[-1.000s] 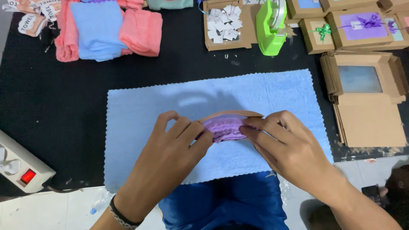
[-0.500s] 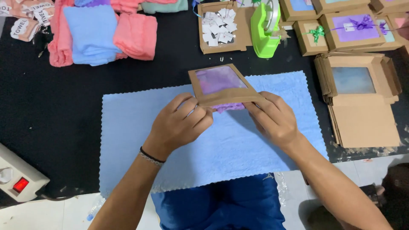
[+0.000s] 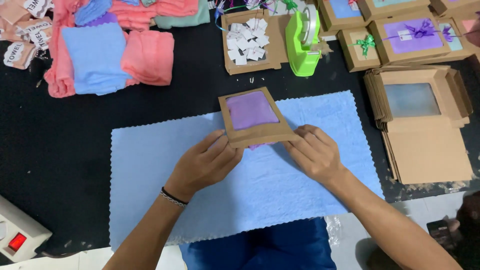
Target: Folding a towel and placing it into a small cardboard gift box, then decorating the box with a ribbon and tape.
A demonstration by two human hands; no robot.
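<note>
Your left hand (image 3: 207, 162) and right hand (image 3: 312, 152) each grip closed on the near edge of the windowed cardboard box (image 3: 256, 118), purple towel (image 3: 251, 110) inside, above the blue cloth (image 3: 250, 185) on the desk (image 3: 55, 145).

Cardboard box (image 3: 256, 117): flat, brown, clear window on top showing a purple towel (image 3: 251, 110) folded inside. Box is held tilted, far end raised, near edge gripped at both corners; a bit of purple towel sticks out under that near edge. It sits above a light blue cloth (image 3: 240, 185) spread flat with scalloped edges.
</note>
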